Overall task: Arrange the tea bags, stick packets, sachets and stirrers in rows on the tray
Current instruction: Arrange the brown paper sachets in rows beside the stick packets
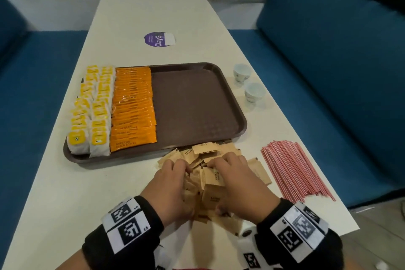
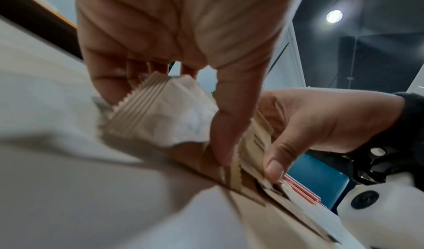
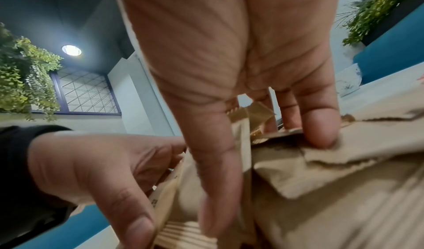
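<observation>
The brown paper sachets (image 1: 210, 166) lie heaped on the counter (image 1: 65, 182) just before the brown tray (image 1: 192, 103); they look light, thin and slippery, so pinch a squared stack by its flat faces. Your left hand (image 1: 173, 184) and right hand (image 1: 236, 184) curl their fingers (image 2: 226, 126) around an upright bunch. The red stirrers (image 1: 293, 171) wait alongside.
</observation>
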`<state>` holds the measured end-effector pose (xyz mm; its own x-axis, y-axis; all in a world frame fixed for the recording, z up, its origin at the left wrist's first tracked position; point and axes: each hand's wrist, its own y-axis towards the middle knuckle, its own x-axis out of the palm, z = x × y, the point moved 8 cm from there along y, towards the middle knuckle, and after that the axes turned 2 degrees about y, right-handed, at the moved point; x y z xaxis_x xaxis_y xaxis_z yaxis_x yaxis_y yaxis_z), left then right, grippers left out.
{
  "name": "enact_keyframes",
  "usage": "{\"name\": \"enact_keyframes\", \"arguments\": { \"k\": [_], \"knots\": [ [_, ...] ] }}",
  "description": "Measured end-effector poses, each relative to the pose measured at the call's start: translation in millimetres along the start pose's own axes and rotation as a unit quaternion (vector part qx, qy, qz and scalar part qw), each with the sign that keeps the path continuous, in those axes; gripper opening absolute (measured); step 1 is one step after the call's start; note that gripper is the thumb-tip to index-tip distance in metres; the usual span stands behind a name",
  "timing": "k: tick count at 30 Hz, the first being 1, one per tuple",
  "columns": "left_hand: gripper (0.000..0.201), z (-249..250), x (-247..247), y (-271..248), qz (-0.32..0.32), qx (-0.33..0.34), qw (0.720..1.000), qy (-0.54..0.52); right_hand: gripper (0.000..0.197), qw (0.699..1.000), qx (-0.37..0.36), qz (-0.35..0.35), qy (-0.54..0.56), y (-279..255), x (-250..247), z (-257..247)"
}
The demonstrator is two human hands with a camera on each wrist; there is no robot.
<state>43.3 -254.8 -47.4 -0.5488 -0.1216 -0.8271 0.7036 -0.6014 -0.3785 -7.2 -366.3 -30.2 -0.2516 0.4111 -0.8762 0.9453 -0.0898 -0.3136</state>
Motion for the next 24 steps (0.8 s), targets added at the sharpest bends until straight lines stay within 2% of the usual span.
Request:
{"name": "enact_keyframes", "arguments": {
  "k": [3, 8, 12, 15, 19, 24],
  "knots": [
    [0.066, 5.0, 1.8, -0.4, 0.001, -0.004, 1.000, -0.015, 0.087, 1.000, -0.004, -0.017, -0.001, 1.2, 1.0, 0.5],
    [0.056, -1.5, 2.7, 1.2, 0.000, -0.016, 0.996, -0.087, 0.078, 1.000, -0.015, -0.022, 0.003, 9.2, -6.1, -3.2],
    [0.046, -11.7, -0.3, -0.6, 0.042, -0.014, 0.991, -0.126, 0.061, 0.999, -0.038, -0.024, -0.004, 13.0, -5.3, -12.3],
    [0.049, -14.3, -3.6, -2.5, 0.057, -0.010, 0.985, -0.162, 0.046, 0.997, -0.073, -0.021, 0.016, 15.6, -3.6, -22.9],
    [0.054, -13.9, -7.0, 0.4, 0.081, 0.010, 0.979, -0.188, 0.050, 0.996, -0.082, -0.020, 0.026, 20.6, -3.0, -25.7],
    [0.066, -17.5, -1.7, 0.4, 0.052, 0.014, 0.960, -0.276, 0.043, 0.996, -0.068, -0.014, 0.064, 26.9, -3.9, -23.5]
  ]
}}
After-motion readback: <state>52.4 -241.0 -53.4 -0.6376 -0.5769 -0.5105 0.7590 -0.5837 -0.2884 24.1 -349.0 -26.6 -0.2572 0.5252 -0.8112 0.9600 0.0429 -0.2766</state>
